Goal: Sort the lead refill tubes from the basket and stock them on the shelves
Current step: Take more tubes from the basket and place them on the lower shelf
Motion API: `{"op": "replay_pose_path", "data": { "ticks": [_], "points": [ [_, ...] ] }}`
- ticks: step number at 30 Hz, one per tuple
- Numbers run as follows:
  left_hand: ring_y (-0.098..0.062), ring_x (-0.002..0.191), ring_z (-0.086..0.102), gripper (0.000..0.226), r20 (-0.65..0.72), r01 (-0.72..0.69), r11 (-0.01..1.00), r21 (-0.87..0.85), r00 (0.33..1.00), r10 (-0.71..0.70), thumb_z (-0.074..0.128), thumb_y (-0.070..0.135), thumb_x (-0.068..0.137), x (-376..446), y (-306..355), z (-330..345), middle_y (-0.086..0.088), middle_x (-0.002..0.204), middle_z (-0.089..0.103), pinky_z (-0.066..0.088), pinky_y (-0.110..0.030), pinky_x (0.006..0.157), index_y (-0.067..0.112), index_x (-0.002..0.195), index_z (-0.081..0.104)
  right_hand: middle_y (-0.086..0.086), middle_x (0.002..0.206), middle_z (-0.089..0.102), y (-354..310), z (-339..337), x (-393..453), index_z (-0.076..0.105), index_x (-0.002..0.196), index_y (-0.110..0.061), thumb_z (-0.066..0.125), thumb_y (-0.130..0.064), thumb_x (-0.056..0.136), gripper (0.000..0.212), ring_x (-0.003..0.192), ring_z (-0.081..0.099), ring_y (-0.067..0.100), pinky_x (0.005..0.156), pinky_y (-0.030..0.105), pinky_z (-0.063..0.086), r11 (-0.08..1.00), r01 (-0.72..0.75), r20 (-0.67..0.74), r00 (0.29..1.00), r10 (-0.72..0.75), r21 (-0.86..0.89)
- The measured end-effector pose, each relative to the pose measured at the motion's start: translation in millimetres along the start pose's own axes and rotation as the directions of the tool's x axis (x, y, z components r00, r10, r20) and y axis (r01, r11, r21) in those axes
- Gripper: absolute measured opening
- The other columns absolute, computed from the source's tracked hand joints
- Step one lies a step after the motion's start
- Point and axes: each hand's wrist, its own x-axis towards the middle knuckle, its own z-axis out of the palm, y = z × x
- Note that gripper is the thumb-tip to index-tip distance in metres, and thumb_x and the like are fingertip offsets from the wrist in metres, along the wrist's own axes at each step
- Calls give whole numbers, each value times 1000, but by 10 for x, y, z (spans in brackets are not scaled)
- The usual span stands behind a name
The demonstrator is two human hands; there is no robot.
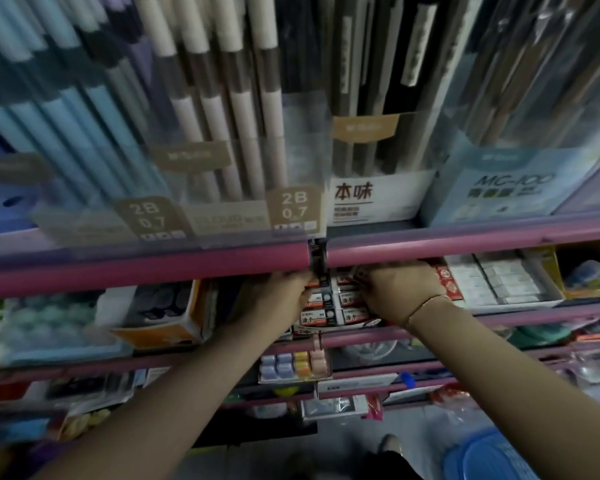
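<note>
Both arms are reaching fwd under the pink shelf rail into the 2nd tier. Left hand is sitting at the left edge of a display box of small red/white packs; fingers are tucked in behind the rail and box, so can't tell if they are gripping or loose. Right hand is resting on the right side of the same box w/ fingers curling down among the packs; fingertips hidden, so grip can't be told either. A thin bracelet is lying across the right wrist. Lead refill packs are standing in rows inside that box, between the two hands. Above the rail, pencil sets labelled 2B 0.7 are standing upright. Blue basket is showing at bottom right, on the floor; contents not readable.
</note>
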Motion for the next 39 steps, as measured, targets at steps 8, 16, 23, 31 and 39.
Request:
{"op": "replay_pose_path", "data": {
  "ticks": [8,16,23,31,39],
  "points": [
    [-2,46,55,33,72,296,725,-622,944,-323,71,54,74,-63,-17,-188,6,53,56,39,-14,47,22,70,63,3,108,67,-138,-154,19,63,109,-17,62,-25,85,25,96,58,16,83,16,39,913,-62,30,998,55,403],
    [-11,39,42,25,301,332,410,-849,943,-141,70,54,71,-202,-26,-345,1,43,45,38,-19,47,32,82,73,0,116,65,-353,-241,-135,61,120,-16,78,-18,71,52,105,57,11,85,11,38,803,74,32,993,-115,591],
    [-12,42,45,6,307,391,357,-849,913,-270,72,23,81,-250,-168,-246,-25,76,65,37,-24,46,19,85,71,-4,67,68,-170,-214,-242,66,98,-13,83,-12,67,35,49,56,11,45,23,44,317,-283,279,959,60,905],
    [-5,67,56,12,-11,14,958,-288,1000,-18,70,32,83,-258,-130,-34,14,88,59,40,-16,53,28,93,64,1,86,68,-281,-75,-162,69,92,-14,78,-19,73,21,84,62,16,75,20,45,772,-261,234,961,149,580],
    [-33,82,68,15,3,-74,993,90,997,74,68,31,82,-146,-28,26,-15,124,60,57,-39,70,18,86,63,12,115,63,-354,9,-11,55,113,-13,68,-30,81,39,104,60,29,86,30,48,918,-168,136,983,127,359]
  ]
}}
